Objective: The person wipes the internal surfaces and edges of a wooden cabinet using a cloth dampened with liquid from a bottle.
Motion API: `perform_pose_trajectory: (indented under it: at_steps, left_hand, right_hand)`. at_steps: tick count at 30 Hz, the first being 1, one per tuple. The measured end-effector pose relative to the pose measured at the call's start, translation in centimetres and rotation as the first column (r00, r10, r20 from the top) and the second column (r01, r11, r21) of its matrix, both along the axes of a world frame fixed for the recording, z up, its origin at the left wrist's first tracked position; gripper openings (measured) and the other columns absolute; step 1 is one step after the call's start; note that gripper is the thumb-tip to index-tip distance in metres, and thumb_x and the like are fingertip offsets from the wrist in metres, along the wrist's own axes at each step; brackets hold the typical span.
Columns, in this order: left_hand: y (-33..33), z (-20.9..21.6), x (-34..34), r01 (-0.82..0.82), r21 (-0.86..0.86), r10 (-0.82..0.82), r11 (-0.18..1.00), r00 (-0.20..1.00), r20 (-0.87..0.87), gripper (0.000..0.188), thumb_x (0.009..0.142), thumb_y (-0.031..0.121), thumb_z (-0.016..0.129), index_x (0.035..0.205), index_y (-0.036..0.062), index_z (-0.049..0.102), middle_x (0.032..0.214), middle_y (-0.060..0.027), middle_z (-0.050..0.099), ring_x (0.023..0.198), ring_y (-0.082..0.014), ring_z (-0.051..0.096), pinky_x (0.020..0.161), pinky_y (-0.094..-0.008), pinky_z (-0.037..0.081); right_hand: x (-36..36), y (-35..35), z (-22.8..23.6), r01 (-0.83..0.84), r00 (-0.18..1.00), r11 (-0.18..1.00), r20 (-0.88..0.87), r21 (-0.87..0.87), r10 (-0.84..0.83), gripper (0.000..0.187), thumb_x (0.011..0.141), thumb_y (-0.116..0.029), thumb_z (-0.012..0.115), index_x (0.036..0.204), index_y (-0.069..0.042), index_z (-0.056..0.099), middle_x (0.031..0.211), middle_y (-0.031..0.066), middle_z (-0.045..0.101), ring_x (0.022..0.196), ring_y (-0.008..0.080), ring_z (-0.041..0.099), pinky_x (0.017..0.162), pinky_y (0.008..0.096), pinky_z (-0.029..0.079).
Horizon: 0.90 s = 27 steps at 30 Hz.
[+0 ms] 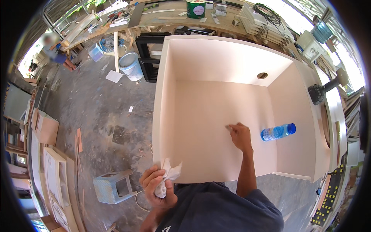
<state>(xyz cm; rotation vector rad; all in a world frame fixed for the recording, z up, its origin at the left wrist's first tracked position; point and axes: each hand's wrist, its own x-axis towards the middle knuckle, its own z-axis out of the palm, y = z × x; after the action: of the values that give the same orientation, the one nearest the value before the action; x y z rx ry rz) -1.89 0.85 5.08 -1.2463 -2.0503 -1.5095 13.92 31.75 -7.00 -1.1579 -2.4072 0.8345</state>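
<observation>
A large pale, open-topped box like a cabinet carcass (216, 112) lies before me, its inner panel facing up. In my left hand (159, 187), a crumpled white rag (168, 178) is gripped beside the box's near left corner. My right hand (241, 136) is over the middle of the inner panel, fingers curled and the index finger pointing left. Its fingertip is slightly blurred; whether it touches the panel or pinches something small, I cannot make out. To its right is a clear plastic bottle (273, 133) with a blue label and blue cap. The far wall has a round hole (262, 75).
A cordless power tool (319, 94) rests beyond the box's right wall. Behind stands a workbench (166, 19) with a green can (196, 8). On the left floor are a white bucket (131, 67) and a light-blue stool (112, 187). Another person (58, 50) is far left.
</observation>
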Motion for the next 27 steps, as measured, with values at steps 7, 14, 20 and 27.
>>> perform_pose_trajectory:
  at_steps: [7,14,20,27]
  left_hand:
    - [0.4,0.6,1.1,0.169,0.191,-0.145,0.967,0.980,-0.135,0.038,0.088,0.013,0.065,0.122,0.0053,0.050,0.102,-0.0124,0.066,0.096,-0.0284,0.059,0.088,-0.0438,0.048]
    - [4.1,-0.6,4.6,0.424,-0.054,-0.319,0.904,0.755,0.573,0.069,0.092,0.028,0.066,0.145,-0.0035,0.035,0.124,-0.0222,0.056,0.111,-0.0329,0.060,0.094,-0.0454,0.048]
    - [4.3,-1.0,3.8,0.485,-0.038,-0.329,0.873,0.647,0.688,0.087,0.096,0.047,0.058,0.153,-0.0040,0.018,0.153,-0.0261,0.025,0.137,-0.0371,0.040,0.111,-0.0478,0.036]
    - [0.1,2.3,3.2,0.027,0.034,-0.027,0.999,0.999,0.019,0.046,0.094,0.021,0.057,0.133,-0.0046,0.052,0.129,-0.0209,0.055,0.117,-0.0308,0.055,0.098,-0.0419,0.044]
  right_hand:
    - [5.6,-4.2,0.0,0.200,0.977,0.858,-0.026,0.473,-0.213,0.037,0.079,-0.001,0.068,0.116,-0.002,0.071,0.114,0.0145,0.066,0.099,0.0331,0.063,0.080,0.0396,0.053]
    - [-1.1,-14.5,8.4,-0.578,0.569,0.814,-0.740,-0.050,0.358,0.068,0.075,-0.007,0.076,0.140,-0.004,0.056,0.144,0.0225,0.049,0.117,0.0359,0.058,0.095,0.0448,0.050]
    - [-3.2,-14.5,5.2,-0.412,0.646,0.899,-0.744,-0.149,0.172,0.043,0.081,0.004,0.067,0.123,0.001,0.066,0.124,0.0186,0.063,0.107,0.0313,0.066,0.089,0.0368,0.053]
    - [-7.1,5.4,0.6,0.491,0.523,0.853,-0.723,-0.177,-0.452,0.029,0.089,-0.002,0.066,0.117,0.003,0.064,0.091,0.0082,0.066,0.077,0.0149,0.059,0.072,0.0315,0.051]
